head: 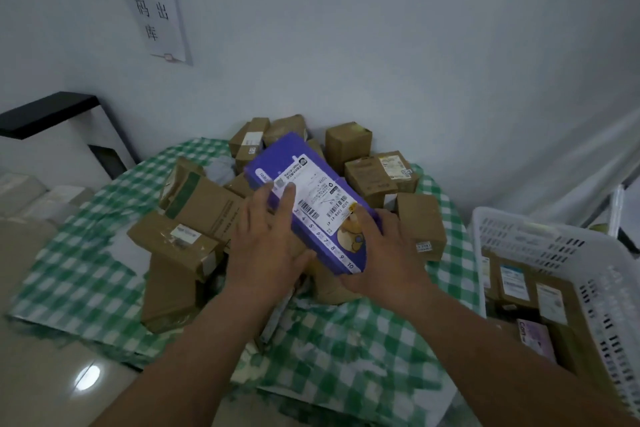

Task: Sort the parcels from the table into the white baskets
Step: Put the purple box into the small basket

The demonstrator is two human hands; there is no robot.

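Both hands hold one purple box [304, 198] above the parcel pile. The left hand [268, 246] grips the box along its left long edge, fingers laid over the top face and touching the white shipping label [317, 192], thumb tucked under the near end. The right hand [377, 253] grips the near right corner, fingers curled over the top face beside a cartoon sticker, thumb under the near end. The box is tilted, its far end raised and pointing away from the hands.

Directly beneath and beyond the hands lies a heap of brown cardboard parcels [367, 177] on a table covered by a green checked cloth [346, 350]. To the left of the left hand, a long brown carton [204, 204] leans on a smaller taped carton [176, 243]. Beyond the right hand, several square cartons stand against the wall.

To the right of the right hand, well apart from it, stands a white basket [540, 243] with slotted walls; it contains several labelled parcels [530, 288].

Left of the left hand, further back, is a black-topped white cabinet [52, 111]. A paper notice [152, 7] with printed characters hangs on the wall above.
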